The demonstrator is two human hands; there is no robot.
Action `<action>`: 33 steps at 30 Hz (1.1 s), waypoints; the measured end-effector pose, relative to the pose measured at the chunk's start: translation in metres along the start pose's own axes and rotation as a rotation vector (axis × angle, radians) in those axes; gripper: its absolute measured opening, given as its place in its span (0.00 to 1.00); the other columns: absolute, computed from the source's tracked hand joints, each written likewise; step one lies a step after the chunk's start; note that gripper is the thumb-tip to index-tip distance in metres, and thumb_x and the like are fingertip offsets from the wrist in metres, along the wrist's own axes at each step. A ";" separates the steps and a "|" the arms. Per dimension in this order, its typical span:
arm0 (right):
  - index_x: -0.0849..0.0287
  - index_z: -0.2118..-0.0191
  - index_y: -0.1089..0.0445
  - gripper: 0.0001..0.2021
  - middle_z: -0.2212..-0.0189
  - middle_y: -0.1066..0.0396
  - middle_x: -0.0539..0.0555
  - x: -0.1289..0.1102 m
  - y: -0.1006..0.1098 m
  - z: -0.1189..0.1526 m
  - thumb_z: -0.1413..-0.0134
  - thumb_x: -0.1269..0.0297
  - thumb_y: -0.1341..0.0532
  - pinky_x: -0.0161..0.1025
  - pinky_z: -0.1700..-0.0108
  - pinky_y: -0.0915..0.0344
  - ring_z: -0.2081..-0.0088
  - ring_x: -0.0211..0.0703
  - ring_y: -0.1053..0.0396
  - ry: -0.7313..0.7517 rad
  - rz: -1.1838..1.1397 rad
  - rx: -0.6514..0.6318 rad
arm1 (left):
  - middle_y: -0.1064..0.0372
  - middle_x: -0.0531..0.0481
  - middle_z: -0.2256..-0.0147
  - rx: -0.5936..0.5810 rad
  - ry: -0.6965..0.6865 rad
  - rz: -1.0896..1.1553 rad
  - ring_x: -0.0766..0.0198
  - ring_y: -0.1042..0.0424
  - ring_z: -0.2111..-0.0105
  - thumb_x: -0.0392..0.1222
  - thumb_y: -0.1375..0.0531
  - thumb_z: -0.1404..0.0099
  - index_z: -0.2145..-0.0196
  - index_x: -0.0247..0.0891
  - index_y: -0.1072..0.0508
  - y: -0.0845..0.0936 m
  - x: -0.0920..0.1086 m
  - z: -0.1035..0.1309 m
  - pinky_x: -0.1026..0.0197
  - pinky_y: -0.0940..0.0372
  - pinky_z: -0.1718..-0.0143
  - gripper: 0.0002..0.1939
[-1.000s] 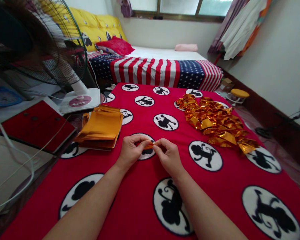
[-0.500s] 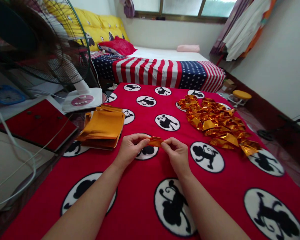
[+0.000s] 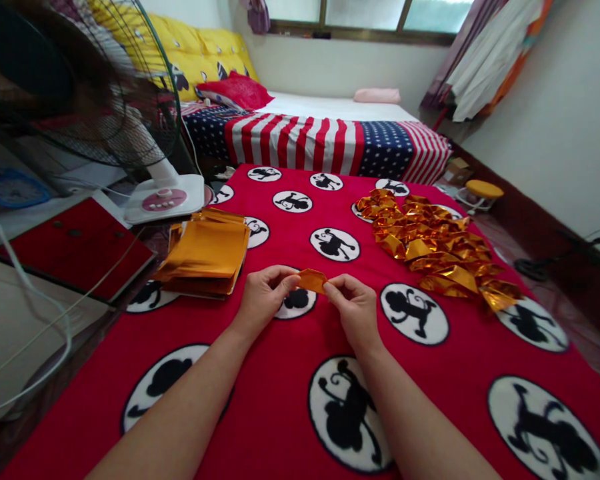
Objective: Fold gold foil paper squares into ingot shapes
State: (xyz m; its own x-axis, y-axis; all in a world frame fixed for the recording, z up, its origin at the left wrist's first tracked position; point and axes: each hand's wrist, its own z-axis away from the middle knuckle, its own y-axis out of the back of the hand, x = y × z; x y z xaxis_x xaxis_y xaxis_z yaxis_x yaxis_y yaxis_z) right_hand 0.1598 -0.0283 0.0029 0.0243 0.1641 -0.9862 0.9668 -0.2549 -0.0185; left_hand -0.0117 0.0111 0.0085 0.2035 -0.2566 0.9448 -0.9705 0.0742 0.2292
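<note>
A small folded piece of gold foil paper (image 3: 312,281) is stretched between my two hands, just over the red cloth (image 3: 280,360). My left hand (image 3: 264,293) pinches its left end between thumb and fingers. Its right end is pinched the same way by my right hand (image 3: 353,303). To the left lies a stack of flat gold foil sheets (image 3: 205,250), somewhat uneven at the edges. On the right, several folded gold foil pieces (image 3: 430,243) lie in overlapping rows on the cloth.
A white-based fan (image 3: 167,197) stands beyond the stack at the left, by a dark red panel (image 3: 75,247) and a white cable (image 3: 63,307). A bed (image 3: 300,143) with a striped cover is at the back. A yellow stool (image 3: 484,189) stands at the far right.
The folded foil piece has turned a little between my fingers, so more of its flat face shows. Both hands stay almost in place.
</note>
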 end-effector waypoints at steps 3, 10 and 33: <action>0.59 0.76 0.29 0.08 0.81 0.36 0.46 -0.002 0.002 0.000 0.51 0.62 0.35 0.32 0.75 0.45 0.78 0.33 0.43 -0.036 -0.028 0.027 | 0.34 0.55 0.82 -0.020 0.006 -0.078 0.71 0.38 0.81 0.47 0.38 0.39 0.77 0.34 0.26 0.002 0.000 0.000 0.69 0.45 0.79 0.15; 0.59 0.76 0.29 0.08 0.81 0.37 0.46 0.000 0.001 -0.001 0.52 0.62 0.34 0.32 0.75 0.46 0.79 0.32 0.44 -0.046 -0.050 0.005 | 0.39 0.56 0.84 -0.059 0.014 -0.060 0.72 0.42 0.83 0.48 0.42 0.36 0.80 0.35 0.30 0.003 0.001 0.000 0.69 0.48 0.81 0.19; 0.60 0.75 0.30 0.12 0.80 0.36 0.47 -0.002 -0.003 0.001 0.47 0.58 0.37 0.32 0.75 0.44 0.77 0.34 0.41 -0.011 0.037 -0.096 | 0.32 0.52 0.80 -0.185 0.059 0.008 0.69 0.35 0.81 0.49 0.41 0.36 0.70 0.34 0.24 -0.006 0.008 0.005 0.69 0.42 0.80 0.15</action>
State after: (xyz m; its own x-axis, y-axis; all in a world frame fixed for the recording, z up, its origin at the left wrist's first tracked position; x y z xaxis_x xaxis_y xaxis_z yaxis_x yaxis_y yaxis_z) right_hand 0.1567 -0.0291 0.0047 0.0579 0.1458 -0.9876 0.9853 -0.1677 0.0330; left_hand -0.0052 0.0034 0.0135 0.2088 -0.1987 0.9576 -0.9328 0.2537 0.2561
